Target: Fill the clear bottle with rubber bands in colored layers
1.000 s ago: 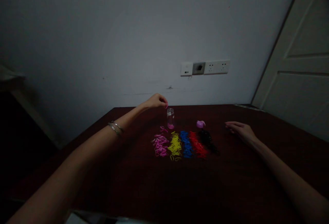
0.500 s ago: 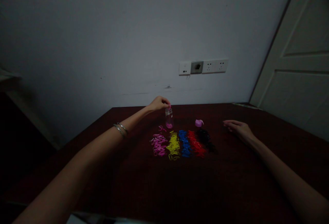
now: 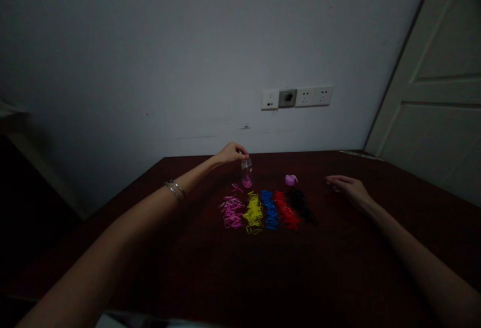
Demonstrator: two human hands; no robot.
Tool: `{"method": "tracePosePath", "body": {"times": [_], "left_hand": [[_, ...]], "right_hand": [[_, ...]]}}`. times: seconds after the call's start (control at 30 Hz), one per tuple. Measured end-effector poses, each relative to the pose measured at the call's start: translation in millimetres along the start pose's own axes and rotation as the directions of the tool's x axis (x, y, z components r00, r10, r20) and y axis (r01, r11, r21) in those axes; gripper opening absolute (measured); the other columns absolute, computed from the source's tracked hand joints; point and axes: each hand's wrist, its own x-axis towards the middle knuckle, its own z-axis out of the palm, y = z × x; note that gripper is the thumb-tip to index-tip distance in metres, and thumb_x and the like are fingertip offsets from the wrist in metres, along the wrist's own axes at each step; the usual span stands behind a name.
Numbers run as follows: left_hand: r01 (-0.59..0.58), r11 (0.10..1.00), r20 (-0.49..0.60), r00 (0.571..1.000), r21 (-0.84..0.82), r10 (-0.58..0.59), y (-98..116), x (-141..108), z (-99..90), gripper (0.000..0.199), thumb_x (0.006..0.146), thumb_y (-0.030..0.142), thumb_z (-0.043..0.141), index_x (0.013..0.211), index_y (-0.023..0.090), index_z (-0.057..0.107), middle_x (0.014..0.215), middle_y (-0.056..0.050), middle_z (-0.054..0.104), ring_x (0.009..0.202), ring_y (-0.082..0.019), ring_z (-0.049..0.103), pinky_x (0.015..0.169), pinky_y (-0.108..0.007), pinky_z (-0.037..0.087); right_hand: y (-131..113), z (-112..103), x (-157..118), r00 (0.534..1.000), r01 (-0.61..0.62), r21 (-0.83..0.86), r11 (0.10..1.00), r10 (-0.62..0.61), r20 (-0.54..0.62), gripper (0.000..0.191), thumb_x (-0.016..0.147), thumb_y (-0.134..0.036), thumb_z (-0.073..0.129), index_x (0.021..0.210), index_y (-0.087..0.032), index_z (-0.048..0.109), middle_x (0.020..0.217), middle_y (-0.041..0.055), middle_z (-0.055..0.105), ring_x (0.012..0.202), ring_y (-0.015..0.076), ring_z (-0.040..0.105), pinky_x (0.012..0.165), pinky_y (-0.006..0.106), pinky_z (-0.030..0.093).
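My left hand [image 3: 235,152] is at the mouth of a clear bottle [image 3: 246,172], its fingertips pinched at the rim; what they hold, if anything, is too small to tell. Pink pieces lie at the bottle's bottom. In front are side-by-side piles of small loops: pink [image 3: 232,211], yellow [image 3: 254,210], blue [image 3: 269,210], red [image 3: 287,211] and black [image 3: 299,201]. A pink cap [image 3: 290,180] stands behind the red and black piles. My right hand [image 3: 349,188] rests on the table to the right, fingers together and curled, holding nothing visible.
The dark red table [image 3: 225,278] reaches back to a pale wall [image 3: 169,57] with sockets [image 3: 313,97]. A panelled door [image 3: 439,77] stands at the right. A pale object [image 3: 108,321] shows at the bottom edge.
Pink loops that were between my left fingertips above the bottle's mouth have gone down into it; more pink shows inside. My left hand is slightly lower. My right hand has stayed put.
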Motion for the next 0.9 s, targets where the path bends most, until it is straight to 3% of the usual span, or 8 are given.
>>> {"method": "tracePosePath", "body": {"times": [0.63, 0.9], "left_hand": [[0.054, 0.998, -0.006, 0.998, -0.04, -0.055, 2.2, -5.2, -3.7, 0.027, 0.069, 0.032, 0.06, 0.08, 0.01, 0.071, 0.071, -0.006, 0.066, 0.064, -0.011, 0.053, 0.059, -0.023, 0.037], [0.044, 0.997, 0.009, 0.999, -0.067, -0.043, 1.0, -3.9, -3.1, 0.022, 0.067, 0.027, 0.061, 0.078, 0.01, 0.07, 0.071, -0.006, 0.066, 0.063, -0.011, 0.052, 0.059, -0.023, 0.038]], "right_hand": [[-1.4, 0.0, -1.0, 1.0, 0.01, -0.009, 1.0, -0.01, 0.001, 0.022, 0.052, -0.028, 0.07, 0.071, -0.016, 0.069, 0.069, 0.0049, 0.067, 0.052, 0.0108, 0.052, 0.043, 0.021, 0.042], [-2.8, 0.0, -1.8, 1.0, 0.0, -0.001, 1.0, 0.0, 0.004, 0.022, 0.052, -0.027, 0.071, 0.071, -0.016, 0.069, 0.068, 0.0046, 0.067, 0.052, 0.011, 0.052, 0.043, 0.021, 0.042]]}}
